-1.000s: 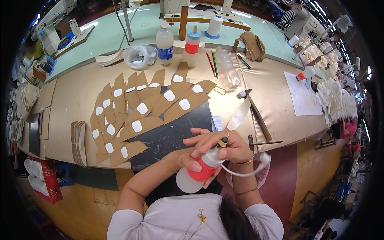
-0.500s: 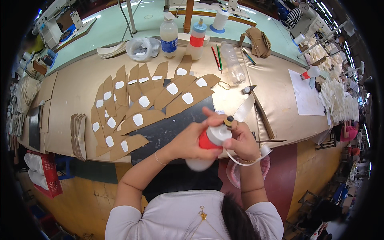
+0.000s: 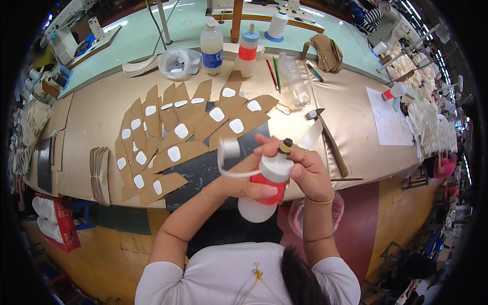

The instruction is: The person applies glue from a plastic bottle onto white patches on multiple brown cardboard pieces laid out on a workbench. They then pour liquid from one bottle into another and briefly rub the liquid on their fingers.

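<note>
I hold a white squeeze bottle [image 3: 256,209] with a red band upright over the table's front edge. My left hand [image 3: 239,180] wraps round its body. My right hand [image 3: 312,178] is closed about the white cap collar, just below the brass-coloured nozzle with its black tip [image 3: 288,143]. A loose white strap ends in a round white cover [image 3: 230,148], which hangs out left of the bottle. Ahead and to the left, several brown cut pieces [image 3: 202,124] with white patches overlap in rows, partly on a dark board [image 3: 189,180].
At the back stand a bottle with a blue label [image 3: 211,43], another red-banded squeeze bottle [image 3: 246,53] and a thread cone [image 3: 277,25]. Pencils [image 3: 273,76], a clear empty bottle [image 3: 295,81] and a hammer [image 3: 333,147] lie to the right. A pink-rimmed bin [image 3: 297,223] is below the edge.
The bottle has turned in my hands: its strap and round cover have swung from the right side to the left. Both hands still hold it near the same spot.
</note>
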`<state>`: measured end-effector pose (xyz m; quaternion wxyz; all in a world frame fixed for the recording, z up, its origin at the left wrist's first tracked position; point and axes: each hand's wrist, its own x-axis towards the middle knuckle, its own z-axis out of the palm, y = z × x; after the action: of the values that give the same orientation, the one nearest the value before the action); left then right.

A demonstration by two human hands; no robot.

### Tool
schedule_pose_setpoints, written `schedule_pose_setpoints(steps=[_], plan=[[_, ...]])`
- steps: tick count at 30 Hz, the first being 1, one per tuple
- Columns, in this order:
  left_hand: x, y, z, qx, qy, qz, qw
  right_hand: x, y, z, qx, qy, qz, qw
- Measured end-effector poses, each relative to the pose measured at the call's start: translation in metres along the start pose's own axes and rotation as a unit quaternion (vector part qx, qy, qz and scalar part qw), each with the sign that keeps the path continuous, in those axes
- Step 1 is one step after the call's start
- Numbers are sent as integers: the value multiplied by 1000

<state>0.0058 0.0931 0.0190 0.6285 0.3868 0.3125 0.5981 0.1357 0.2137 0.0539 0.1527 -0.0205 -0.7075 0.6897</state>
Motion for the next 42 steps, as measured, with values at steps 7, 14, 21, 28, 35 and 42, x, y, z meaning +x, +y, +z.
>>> schedule_pose_setpoints(steps=[7,14,21,28,35,42], plan=[[9,-4,-6,415,182,74,888,-11,20,19,-84,173,10,981],[-6,-8,-8,243,-149,122,951,-16,2,17,130,-60,-47,989],[-1,-8,-7,451,100,71,884,-21,8,15,-174,107,6,979],[11,-20,-6,478,260,119,830,-8,20,11,-316,168,-34,933],[10,-7,-6,453,158,136,867,-13,-3,13,-290,140,-21,946],[42,-31,-7,545,280,247,751,-4,22,10,-294,278,-40,913]])
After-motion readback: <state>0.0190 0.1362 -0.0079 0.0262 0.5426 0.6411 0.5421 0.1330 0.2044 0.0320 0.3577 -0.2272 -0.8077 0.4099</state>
